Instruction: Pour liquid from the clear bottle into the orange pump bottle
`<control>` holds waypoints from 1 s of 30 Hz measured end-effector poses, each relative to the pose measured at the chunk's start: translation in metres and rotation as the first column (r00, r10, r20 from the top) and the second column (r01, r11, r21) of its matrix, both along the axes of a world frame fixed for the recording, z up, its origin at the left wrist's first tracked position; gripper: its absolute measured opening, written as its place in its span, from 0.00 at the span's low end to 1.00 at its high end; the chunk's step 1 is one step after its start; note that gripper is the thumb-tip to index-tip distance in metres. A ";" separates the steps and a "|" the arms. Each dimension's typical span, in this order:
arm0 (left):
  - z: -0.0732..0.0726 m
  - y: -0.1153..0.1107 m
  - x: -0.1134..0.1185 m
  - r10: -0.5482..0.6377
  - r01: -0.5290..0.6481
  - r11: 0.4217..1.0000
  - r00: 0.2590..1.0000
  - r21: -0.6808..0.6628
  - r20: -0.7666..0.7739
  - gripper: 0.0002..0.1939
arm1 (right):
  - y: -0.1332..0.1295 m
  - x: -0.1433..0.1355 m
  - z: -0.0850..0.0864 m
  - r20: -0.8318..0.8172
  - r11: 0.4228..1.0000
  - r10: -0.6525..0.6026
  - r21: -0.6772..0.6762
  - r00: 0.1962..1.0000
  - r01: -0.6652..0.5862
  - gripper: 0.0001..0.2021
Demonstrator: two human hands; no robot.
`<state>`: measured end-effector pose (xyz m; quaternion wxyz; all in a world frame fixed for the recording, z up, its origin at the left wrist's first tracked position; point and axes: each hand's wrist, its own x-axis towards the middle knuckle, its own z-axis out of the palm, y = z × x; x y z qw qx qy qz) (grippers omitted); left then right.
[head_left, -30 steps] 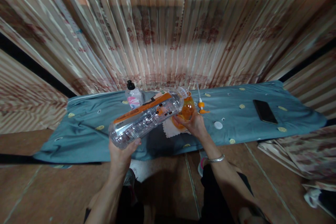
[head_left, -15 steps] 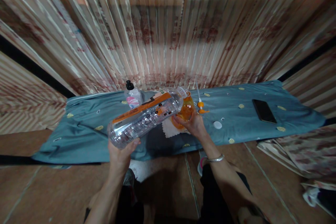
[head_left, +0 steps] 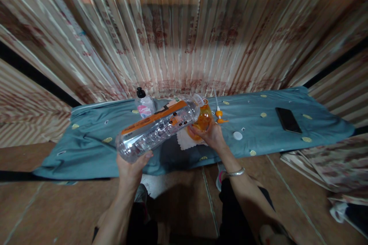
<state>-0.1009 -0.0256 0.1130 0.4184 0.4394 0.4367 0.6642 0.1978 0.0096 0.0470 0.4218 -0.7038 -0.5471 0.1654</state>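
A large clear plastic bottle with an orange label lies tilted in my left hand, which grips it near its base. Its mouth points right and rests at the opening of an orange see-through bottle. My right hand is wrapped round that orange bottle, which stands on a pale scalloped cloth. Whether liquid is flowing between the two mouths I cannot tell. Just right of them lies an orange pump head with a white tube, and a round white cap.
A clear bottle with a black top stands at the back left, behind the large bottle. Toward the right end of the teal cloth-covered bench lies a black phone. Striped curtains hang close behind and at both sides.
The large bottle's base has shifted very slightly left in the view. Both hands keep the same hold, and the two mouths stay together.
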 end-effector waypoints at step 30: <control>0.001 0.002 0.004 -0.011 0.008 0.999 0.998 0.042 0.061 0.43 | 0.003 0.002 -0.006 -0.002 0.999 -0.003 0.032 1.000 0.003 0.46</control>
